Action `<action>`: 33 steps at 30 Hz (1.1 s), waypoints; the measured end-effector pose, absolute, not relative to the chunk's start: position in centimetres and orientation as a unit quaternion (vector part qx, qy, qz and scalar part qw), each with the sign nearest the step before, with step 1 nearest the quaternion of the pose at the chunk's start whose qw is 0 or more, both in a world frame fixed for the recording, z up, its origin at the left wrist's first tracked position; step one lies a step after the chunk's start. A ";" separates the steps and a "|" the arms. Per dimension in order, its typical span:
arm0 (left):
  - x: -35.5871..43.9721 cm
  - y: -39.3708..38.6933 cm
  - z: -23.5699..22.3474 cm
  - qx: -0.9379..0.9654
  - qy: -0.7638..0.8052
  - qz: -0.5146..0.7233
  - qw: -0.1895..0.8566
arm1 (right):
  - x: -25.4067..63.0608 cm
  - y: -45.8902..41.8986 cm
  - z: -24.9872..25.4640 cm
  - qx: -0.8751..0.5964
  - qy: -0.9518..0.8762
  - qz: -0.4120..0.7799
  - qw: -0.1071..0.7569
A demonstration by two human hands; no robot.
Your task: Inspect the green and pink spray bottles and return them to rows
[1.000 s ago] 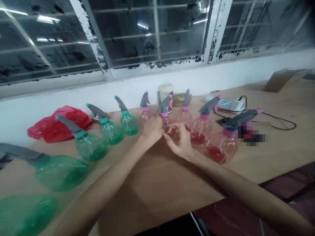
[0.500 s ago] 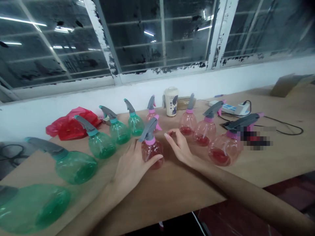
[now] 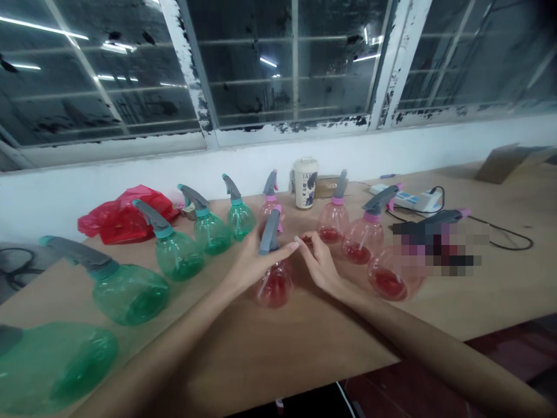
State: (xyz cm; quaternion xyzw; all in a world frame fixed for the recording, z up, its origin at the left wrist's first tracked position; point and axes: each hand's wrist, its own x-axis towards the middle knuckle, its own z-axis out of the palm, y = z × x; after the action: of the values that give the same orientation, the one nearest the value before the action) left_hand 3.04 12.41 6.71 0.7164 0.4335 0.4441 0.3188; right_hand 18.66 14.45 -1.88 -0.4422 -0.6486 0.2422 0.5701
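Observation:
A red-tinted spray bottle (image 3: 276, 285) with a grey and pink trigger head stands on the table in front of me, some red at its base. My left hand (image 3: 250, 261) is closed about its neck, the thumb lying across the front just below the head. Just right of the bottle, my right hand (image 3: 319, 261) has its fingers curled and pinched close to the left thumb tip; whatever they hold is hidden. Behind the held bottle is a smaller-looking pink spray bottle (image 3: 268, 208). Another pink spray bottle (image 3: 333, 217) stands beyond my right hand.
Green spray bottles (image 3: 179, 255) line the left side, and more pink ones (image 3: 363, 239) the right. A red plastic bag (image 3: 126, 216), a paper cup (image 3: 306, 186) and a power strip (image 3: 407, 198) with a black cable lie toward the wall. A pixelated patch covers part of the right.
The pink spray bottle came from the back row toward me with my left hand. That hand then shifted from the bottle's body up to its neck. My right hand stayed nearly in place, fingers curled.

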 end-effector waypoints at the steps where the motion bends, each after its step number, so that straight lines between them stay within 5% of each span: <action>1: 3.2 12.6 6.7 0.717 0.420 0.445 0.335 | 18.7 14.5 -1.9 -0.441 -0.651 0.242 0.568; 8: 2.6 11.6 7.1 0.660 0.421 0.493 0.378 | 18.8 15.0 -2.4 -0.447 -0.656 0.240 0.560; 18: -1.5 12.5 3.1 0.329 0.365 0.457 0.741 | 19.4 16.2 -3.6 -0.468 -0.649 0.258 0.542; 33: -2.4 12.8 -0.6 0.209 0.353 0.406 0.816 | 19.6 16.5 -4.2 -0.487 -0.631 0.312 0.517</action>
State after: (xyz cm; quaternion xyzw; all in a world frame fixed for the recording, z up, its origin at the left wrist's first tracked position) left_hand -2.42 12.82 -0.57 0.2094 0.3532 0.4062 0.8163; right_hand 19.56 16.45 -4.22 -0.4868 -0.6310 0.3123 0.5170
